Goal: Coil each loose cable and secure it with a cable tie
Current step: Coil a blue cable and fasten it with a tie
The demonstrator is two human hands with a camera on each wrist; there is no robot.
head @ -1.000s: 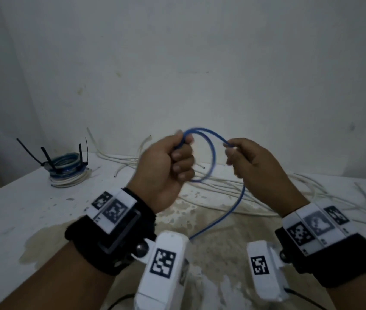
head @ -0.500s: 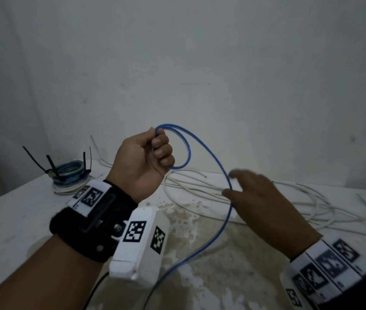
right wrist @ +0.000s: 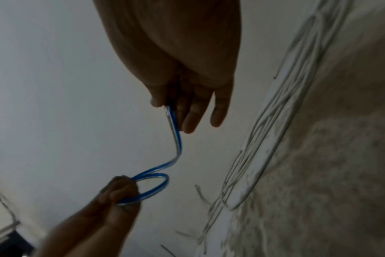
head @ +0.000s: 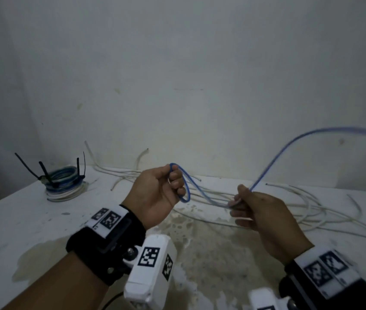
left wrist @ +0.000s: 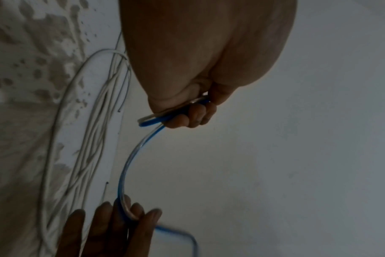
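The blue cable [head: 202,193] hangs in the air above the counter [head: 20,220]; one small loop of it sits in the left hand [head: 155,195], fingers curled round it; the right hand [head: 264,211] pinches it further along, and the free length arcs up to the right; loose white cables [head: 311,211] sprawl behind; a tied coil [head: 64,183] stands far left.

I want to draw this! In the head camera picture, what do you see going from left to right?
Tied cable coils → left hand gripping the blue cable loop → right hand pinching it → loose white cables.
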